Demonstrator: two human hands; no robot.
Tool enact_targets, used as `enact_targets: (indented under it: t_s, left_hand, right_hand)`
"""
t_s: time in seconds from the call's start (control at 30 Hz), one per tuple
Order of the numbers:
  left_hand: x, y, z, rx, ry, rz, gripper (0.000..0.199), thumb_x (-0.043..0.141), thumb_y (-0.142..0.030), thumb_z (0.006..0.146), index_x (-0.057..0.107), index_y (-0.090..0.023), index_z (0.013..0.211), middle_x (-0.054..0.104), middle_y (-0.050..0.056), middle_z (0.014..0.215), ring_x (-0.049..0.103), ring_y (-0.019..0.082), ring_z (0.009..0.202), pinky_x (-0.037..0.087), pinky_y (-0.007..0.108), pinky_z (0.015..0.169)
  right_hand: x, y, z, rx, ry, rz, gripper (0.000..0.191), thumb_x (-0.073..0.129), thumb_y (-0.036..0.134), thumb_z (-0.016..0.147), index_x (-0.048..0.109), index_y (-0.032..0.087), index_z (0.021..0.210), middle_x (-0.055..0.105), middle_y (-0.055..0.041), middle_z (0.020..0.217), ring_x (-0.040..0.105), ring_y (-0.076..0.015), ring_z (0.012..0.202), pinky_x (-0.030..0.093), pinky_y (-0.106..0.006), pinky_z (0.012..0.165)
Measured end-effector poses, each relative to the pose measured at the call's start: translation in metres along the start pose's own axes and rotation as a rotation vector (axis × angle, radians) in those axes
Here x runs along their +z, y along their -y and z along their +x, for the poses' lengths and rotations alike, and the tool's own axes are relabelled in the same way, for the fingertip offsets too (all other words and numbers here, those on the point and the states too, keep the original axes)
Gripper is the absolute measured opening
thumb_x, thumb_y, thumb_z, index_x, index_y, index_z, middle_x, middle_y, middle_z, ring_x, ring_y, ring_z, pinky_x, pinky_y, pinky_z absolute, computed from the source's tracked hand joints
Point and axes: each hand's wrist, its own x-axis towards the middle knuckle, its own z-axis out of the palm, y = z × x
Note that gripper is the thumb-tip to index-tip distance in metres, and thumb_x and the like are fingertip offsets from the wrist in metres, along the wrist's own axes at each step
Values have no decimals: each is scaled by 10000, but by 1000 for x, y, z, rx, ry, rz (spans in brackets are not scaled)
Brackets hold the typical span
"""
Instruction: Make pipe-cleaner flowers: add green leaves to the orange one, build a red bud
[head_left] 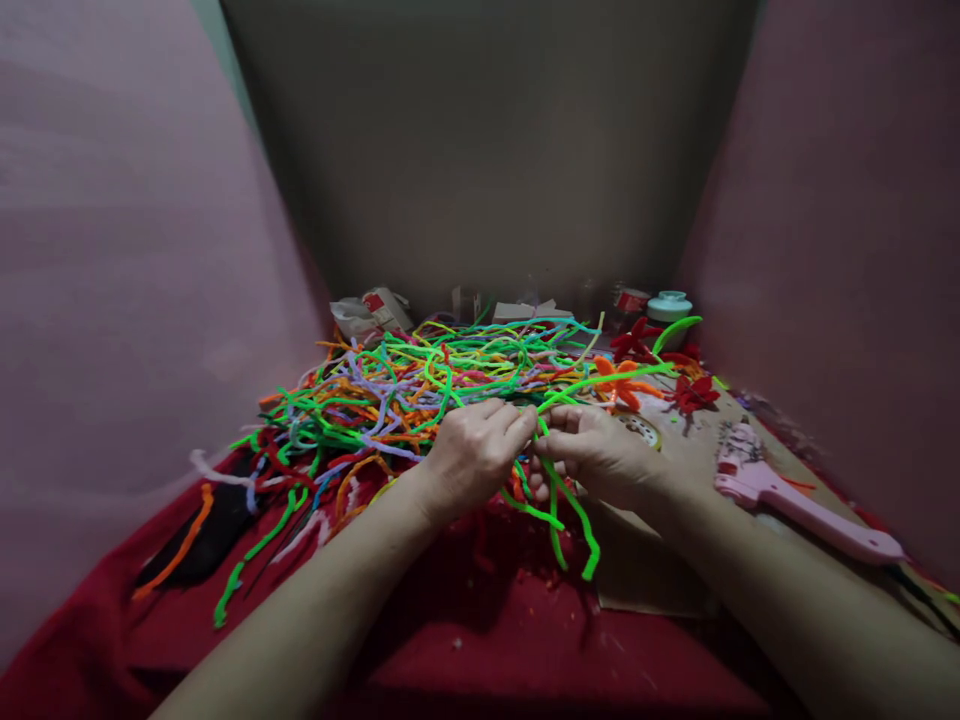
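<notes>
Bright green pipe cleaners (576, 510) run through both of my hands, some ends hanging below and others reaching up to the right. My left hand (484, 445) is closed on them, fingers curled in a fist-like pinch. Close against it, my right hand (592, 450) pinches the same green stems between thumb and fingers. Exactly where the stems cross is hidden by the fingers. Behind and left of my hands spreads a tangled heap of pipe cleaners (390, 390) in green, orange, purple, red and other colours.
A pink glue gun (810, 515) lies at the right, its cord trailing off. Orange (619, 385) and red pipe-cleaner flowers (691, 393) rest on cardboard (652, 590). A jar with a pale teal lid (670, 303) stands behind. Red cloth (465, 650) covers the table; walls rise on both sides.
</notes>
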Motion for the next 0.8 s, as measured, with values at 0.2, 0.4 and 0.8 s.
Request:
enact_targets:
  t_s: [0.2, 0.4, 0.8]
  left_hand:
    - [-1, -3, 8, -475, 74, -550, 156, 481, -189, 858, 629, -141, 876, 668, 43, 746, 612, 139, 683, 456, 242, 627]
    - [-6, 2, 16, -1179, 309, -1512, 187, 563, -251, 780, 548, -140, 929, 570, -32, 575, 477, 57, 378, 346, 156, 374]
    - [-6, 4, 11, -1047, 429, -1849, 264, 547, -373, 816, 563, -141, 939, 583, -21, 466, 315, 39, 236, 221, 145, 266]
  right_hand:
    - [3, 3, -3, 49, -32, -54, 74, 549, 156, 673, 493, 177, 716, 549, 49, 568, 434, -45, 346, 283, -157, 323]
    - [8, 12, -5, 46, -124, -235, 201, 562, 346, 777, 519, 173, 684, 321, 105, 458, 192, -24, 349, 121, -178, 338]
    - [16, 12, -8, 75, -169, -66, 267, 592, 361, 758, 417, 213, 622, 257, 121, 411, 131, -31, 327, 83, -181, 319]
